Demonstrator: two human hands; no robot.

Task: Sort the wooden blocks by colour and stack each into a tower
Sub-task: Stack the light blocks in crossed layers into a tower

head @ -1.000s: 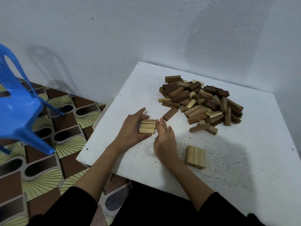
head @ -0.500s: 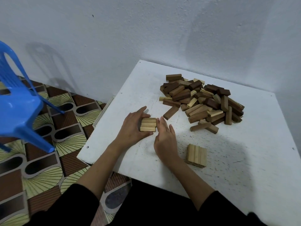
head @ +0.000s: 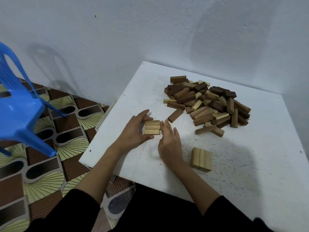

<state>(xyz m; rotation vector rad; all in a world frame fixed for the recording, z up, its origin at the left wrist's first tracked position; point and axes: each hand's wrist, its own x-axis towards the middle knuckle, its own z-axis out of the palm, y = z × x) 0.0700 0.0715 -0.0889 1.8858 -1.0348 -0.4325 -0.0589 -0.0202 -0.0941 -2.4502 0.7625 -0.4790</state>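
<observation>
**Squaring up a layer of pale blocks**

The step in hand looks like the alignment of a first tower layer. Three pale, light-wood rectangular blocks [head: 152,127] lie flat and side by side on the white square table [head: 250,173]. The left hand [head: 133,131] cups them: its thumb lies just under the nearest block and its forefinger curls over the farthest, so the set sits between those two digits. The right hand [head: 169,143] stands on edge with its fingers straight and together, the fingertips touching the blocks' right-hand ends, gripping nothing.

Just beyond the right fingertips lies a single dark-brown wooden block [head: 175,115], and past that the mixed heap of dark, mid-brown and pale wooden blocks [head: 209,104], unsorted. Near the right wrist sits a second neat group of pale wooden blocks [head: 202,158], set side by side.

Next, I judge, a hand must let go without nudging the layer, reach to the heap, and pick pale pieces only.
</observation>
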